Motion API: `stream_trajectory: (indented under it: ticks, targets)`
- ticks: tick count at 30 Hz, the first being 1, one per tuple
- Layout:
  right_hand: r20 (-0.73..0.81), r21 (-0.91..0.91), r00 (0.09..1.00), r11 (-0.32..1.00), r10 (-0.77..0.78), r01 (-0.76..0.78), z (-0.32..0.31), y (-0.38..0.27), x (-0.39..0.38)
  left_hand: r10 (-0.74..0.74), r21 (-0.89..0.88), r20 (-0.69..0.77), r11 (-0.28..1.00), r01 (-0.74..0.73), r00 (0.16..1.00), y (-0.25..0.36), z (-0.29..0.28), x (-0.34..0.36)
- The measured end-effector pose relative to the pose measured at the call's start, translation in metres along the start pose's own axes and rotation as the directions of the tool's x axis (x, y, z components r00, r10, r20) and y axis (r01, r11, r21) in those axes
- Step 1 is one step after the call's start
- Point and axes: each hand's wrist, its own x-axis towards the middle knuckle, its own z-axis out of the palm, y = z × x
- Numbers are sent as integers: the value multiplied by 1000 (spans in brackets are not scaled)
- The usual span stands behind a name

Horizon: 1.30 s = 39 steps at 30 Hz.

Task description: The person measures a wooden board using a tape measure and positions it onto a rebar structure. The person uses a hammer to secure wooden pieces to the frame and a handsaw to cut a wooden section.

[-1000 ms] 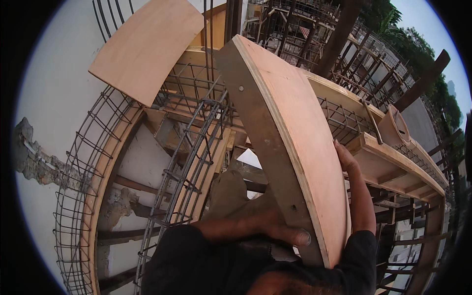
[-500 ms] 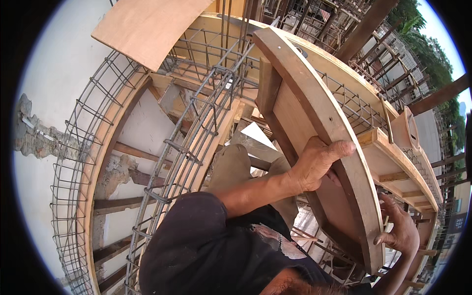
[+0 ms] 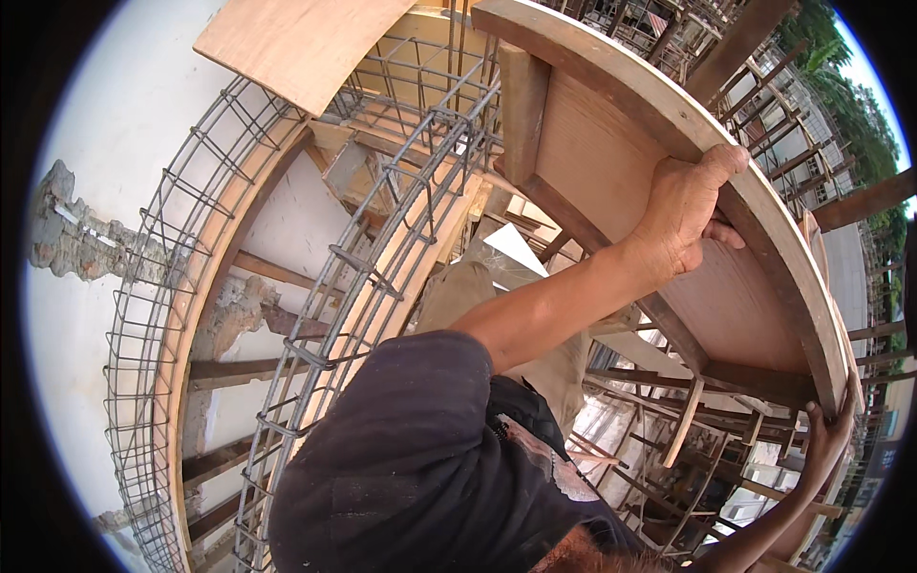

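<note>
A curved wooden formwork panel, with a plywood face and a thick timber frame, is held up on the right. My left hand is closed over the middle of its curved outer rail, thumb on top and fingers against the inner side. At the panel's lower right end, my right hand grips the frame; some of its fingers are hidden behind the wood. The panel is tilted, its framed inner side towards me, and it covers part of the curved formwork behind it.
A steel rebar cage runs along a timber beam form on my left, and a curved cage follows the white wall. A plywood sheet lies across the top. Timber props stand below; scaffolding poles rise behind.
Both hands have moved the panel up and to the right, uncovering more timber below it. My right hand has shifted further right with the panel's end.
</note>
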Motion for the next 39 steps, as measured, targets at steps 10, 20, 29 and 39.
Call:
stream_trajectory:
  ticks: [10,20,29,39]
  targets:
    - [4,299,999,953,37,-37,155,9,55,-8,-4,-167,1000,7,986,-41,-72,54]
    - [46,333,990,932,135,-143,283,44,54,-48,1,-289,999,51,956,-100,-167,76]
    - [35,312,988,938,147,-151,326,71,52,-111,-10,-309,994,113,945,-126,-191,87]
    - [73,402,976,890,204,-216,334,40,56,-110,1,-325,993,117,939,-120,-211,96]
